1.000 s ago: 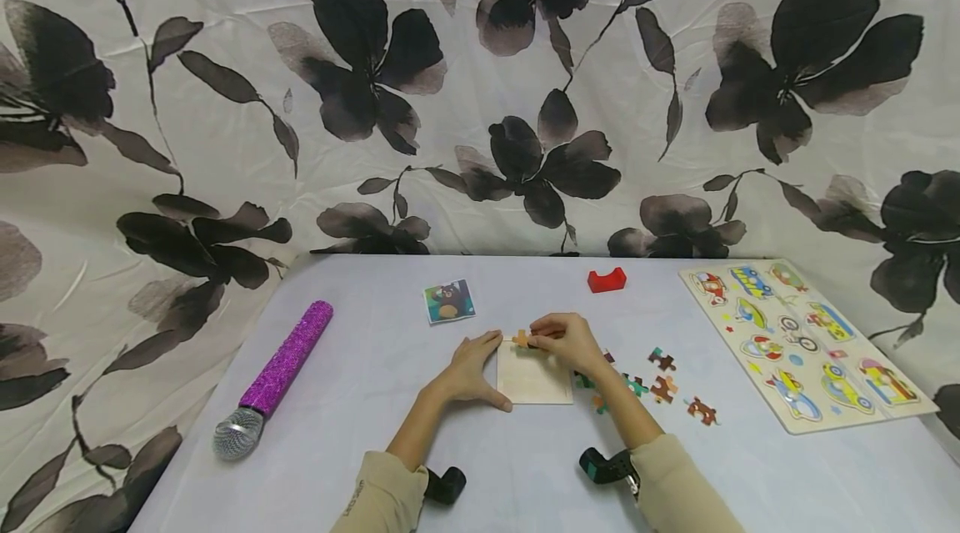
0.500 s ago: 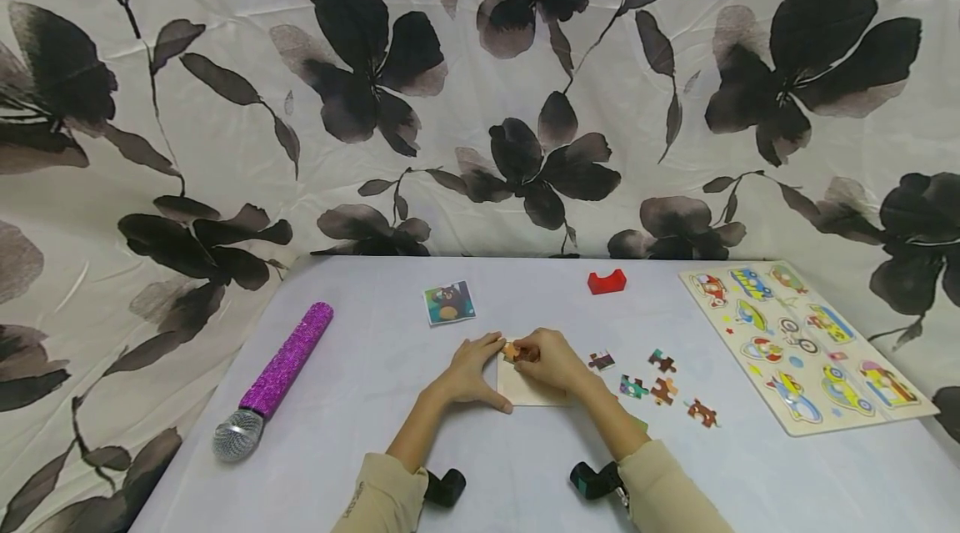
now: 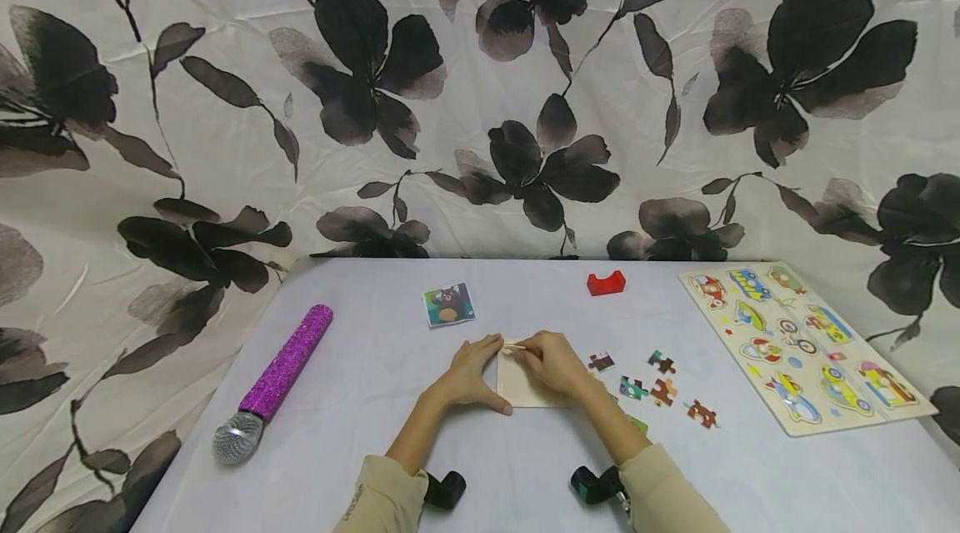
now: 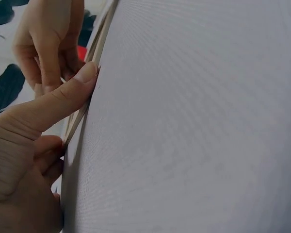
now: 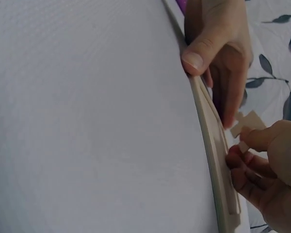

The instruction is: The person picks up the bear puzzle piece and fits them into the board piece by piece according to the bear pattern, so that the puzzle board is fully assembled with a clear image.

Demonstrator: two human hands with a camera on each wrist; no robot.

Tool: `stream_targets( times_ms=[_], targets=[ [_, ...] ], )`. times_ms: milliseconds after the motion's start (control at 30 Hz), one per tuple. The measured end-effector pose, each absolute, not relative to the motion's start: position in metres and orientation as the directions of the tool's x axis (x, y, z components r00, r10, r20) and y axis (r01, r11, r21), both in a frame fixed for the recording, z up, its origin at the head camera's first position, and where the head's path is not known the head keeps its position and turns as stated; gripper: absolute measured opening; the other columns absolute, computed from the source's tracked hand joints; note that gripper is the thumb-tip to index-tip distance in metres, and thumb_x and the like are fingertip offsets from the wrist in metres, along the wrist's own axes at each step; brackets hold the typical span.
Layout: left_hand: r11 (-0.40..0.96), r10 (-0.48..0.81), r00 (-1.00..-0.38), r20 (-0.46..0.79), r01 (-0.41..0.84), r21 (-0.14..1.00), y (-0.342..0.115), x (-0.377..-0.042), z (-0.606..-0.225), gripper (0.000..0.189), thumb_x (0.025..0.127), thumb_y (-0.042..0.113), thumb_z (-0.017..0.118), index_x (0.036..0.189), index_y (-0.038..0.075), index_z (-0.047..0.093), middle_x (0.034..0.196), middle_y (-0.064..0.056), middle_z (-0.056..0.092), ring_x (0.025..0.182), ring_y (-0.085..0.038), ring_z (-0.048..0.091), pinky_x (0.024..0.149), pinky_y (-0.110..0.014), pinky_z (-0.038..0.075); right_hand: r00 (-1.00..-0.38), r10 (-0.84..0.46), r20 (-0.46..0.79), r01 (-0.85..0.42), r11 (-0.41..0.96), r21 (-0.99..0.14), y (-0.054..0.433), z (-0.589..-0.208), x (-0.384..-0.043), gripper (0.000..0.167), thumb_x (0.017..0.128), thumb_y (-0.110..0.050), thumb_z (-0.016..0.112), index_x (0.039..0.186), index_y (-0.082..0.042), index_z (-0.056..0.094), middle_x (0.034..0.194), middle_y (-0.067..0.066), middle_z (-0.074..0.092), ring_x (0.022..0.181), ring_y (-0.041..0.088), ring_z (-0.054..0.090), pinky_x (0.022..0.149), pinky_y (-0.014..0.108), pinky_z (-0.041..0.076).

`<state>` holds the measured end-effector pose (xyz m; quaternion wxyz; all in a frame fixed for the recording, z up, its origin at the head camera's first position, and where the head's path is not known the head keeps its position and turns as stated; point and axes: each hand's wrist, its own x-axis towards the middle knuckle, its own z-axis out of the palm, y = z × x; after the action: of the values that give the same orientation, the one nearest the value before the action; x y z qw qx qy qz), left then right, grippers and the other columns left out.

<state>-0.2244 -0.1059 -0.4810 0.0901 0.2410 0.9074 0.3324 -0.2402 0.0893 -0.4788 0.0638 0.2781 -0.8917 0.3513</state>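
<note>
Since half a second ago the puzzle piece (image 5: 253, 121) in the right hand (image 3: 555, 362) has turned: its orange face showed to the head camera then, and now only a thin pale edge does. The hand itself has barely moved in that time, and the left hand (image 3: 468, 374) lies as it did.

From the left, a glittery purple microphone (image 3: 281, 374) lies on the table, then a small bear card (image 3: 449, 304). The left hand is spread wide, fingertips at the far left corner of the pale wooden tray (image 3: 532, 398) and thumb at its near left corner. The right hand grasps the piece in a close pinch, tilted above the tray's far left part; the right wrist view shows its pale side. Loose pieces (image 3: 663, 392) lie right of the right hand, with a red block (image 3: 606, 283) behind and a picture board (image 3: 802, 345) farthest right.
</note>
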Motion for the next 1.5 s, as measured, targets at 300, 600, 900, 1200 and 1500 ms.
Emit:
stream_targets(
  times_ms=[300,600,900,1200,1500],
  targets=[
    [0.673,0.489,-0.872,-0.009,0.371,0.64,-0.105,-0.225,-0.481,0.108,0.057,0.035,0.089,0.14,-0.007,0.036,0.148,-0.021,0.033,0.138,-0.035,0.027,0.115,-0.051,0.009,-0.89,-0.322,0.323,-0.429,0.352,-0.832,0.113,-0.474,-0.246,0.028,0.087,0.004,0.061,0.114,0.01,0.063,0.094,0.02,0.066,0.077,0.021,0.063,0.066,0.024,0.053],
    [0.677,0.488,-0.873,-0.008,0.373,0.635,-0.104,-0.225,-0.482,0.107,0.056,0.035,0.09,0.14,-0.007,0.037,0.147,-0.021,0.034,0.138,-0.036,0.028,0.115,-0.051,0.01,-0.958,-0.167,0.232,-0.237,0.014,-0.971,0.13,-0.465,-0.249,0.035,0.09,0.004,0.056,0.124,0.013,0.054,0.11,0.029,0.055,0.08,0.018,0.065,0.071,0.022,0.055],
    [0.689,0.487,-0.873,-0.021,0.37,0.623,-0.104,-0.226,-0.481,0.107,0.059,0.035,0.089,0.141,-0.007,0.034,0.148,-0.021,0.032,0.138,-0.035,0.026,0.115,-0.051,0.009,-0.988,0.031,0.153,-0.154,-0.039,-0.987,0.132,-0.456,-0.25,0.032,0.086,0.006,0.06,0.116,0.013,0.053,0.106,0.027,0.063,0.071,0.01,0.065,0.069,0.022,0.056],
    [0.684,0.503,-0.864,-0.032,0.375,0.626,-0.104,-0.226,-0.482,0.106,0.061,0.035,0.087,0.142,-0.007,0.032,0.149,-0.021,0.03,0.139,-0.035,0.024,0.115,-0.052,0.007,-0.975,-0.054,0.216,-0.216,-0.015,-0.976,0.136,-0.458,-0.248,0.034,0.085,0.009,0.06,0.119,0.013,0.057,0.115,0.033,0.058,0.081,0.005,0.063,0.075,0.019,0.054],
    [0.68,0.499,-0.866,-0.025,0.374,0.631,-0.104,-0.226,-0.482,0.108,0.059,0.035,0.088,0.141,-0.008,0.033,0.149,-0.022,0.031,0.139,-0.035,0.025,0.115,-0.052,0.007,-0.983,-0.001,0.181,-0.181,-0.054,-0.982,0.135,-0.458,-0.247,0.041,0.082,0.011,0.061,0.123,0.012,0.054,0.111,0.029,0.058,0.079,0.005,0.065,0.074,0.023,0.055]
  ],
)
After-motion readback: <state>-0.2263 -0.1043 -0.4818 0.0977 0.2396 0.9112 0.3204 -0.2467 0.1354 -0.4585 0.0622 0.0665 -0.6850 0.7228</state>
